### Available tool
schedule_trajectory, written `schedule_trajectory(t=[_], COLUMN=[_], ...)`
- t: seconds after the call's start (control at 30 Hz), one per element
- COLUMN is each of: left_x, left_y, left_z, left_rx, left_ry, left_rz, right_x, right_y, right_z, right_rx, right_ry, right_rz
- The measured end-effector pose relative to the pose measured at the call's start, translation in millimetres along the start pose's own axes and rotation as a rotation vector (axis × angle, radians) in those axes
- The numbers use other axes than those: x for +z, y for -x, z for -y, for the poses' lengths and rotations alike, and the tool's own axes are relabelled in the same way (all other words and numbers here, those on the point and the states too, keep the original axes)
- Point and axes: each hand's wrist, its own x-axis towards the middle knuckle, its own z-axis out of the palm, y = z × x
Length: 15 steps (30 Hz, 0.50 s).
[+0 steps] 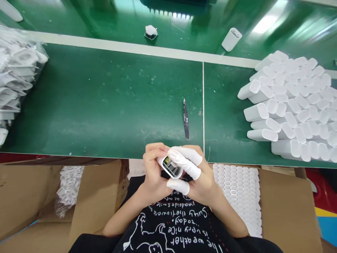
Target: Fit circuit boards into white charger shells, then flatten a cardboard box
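Note:
A white oval housing [172, 167] is held at the table's near edge, its open end toward me, with a green circuit board and grey parts showing inside. My left hand [155, 168] is wrapped round the housing's left side. My right hand [196, 172], with white covers on several fingertips, touches the rim and right side of the housing with its fingers bent. Black tweezers [186, 119] lie on the green table, beyond my hands.
Many white housings [297, 105] are stacked at the right. A bag of white parts [18, 70] lies at the left. Farther back are a small circuit assembly [151, 32] and a single housing [231, 39]. Cardboard boxes [286, 203] stand below the table edge, one holding rows of white pieces [238, 193].

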Motion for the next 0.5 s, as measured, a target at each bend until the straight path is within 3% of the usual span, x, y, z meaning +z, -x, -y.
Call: schedule_trajectory(t=[0.2,0.3,0.4,0.5], left_x=[4.9,7.5,8.6,8.2], left_y=[-5,-9,-18,-29], left_z=[10,21,37,51], left_rx=[0.133,0.196,0.162,-0.002], left_ry=[-0.071,-0.136,-0.219,-0.303], left_rz=[-0.115,-0.11,-0.053,0.027], right_x=[0,-2,-10,-24], right_y=[4,-6,-47,-121], right_z=[2,-4,-23,-57], right_rx=[0.163,0.146,0.087,0.299], right_ry=[0.037,0.055,0.135,0.348], right_rz=[-0.149,-0.104,0.063,0.234])
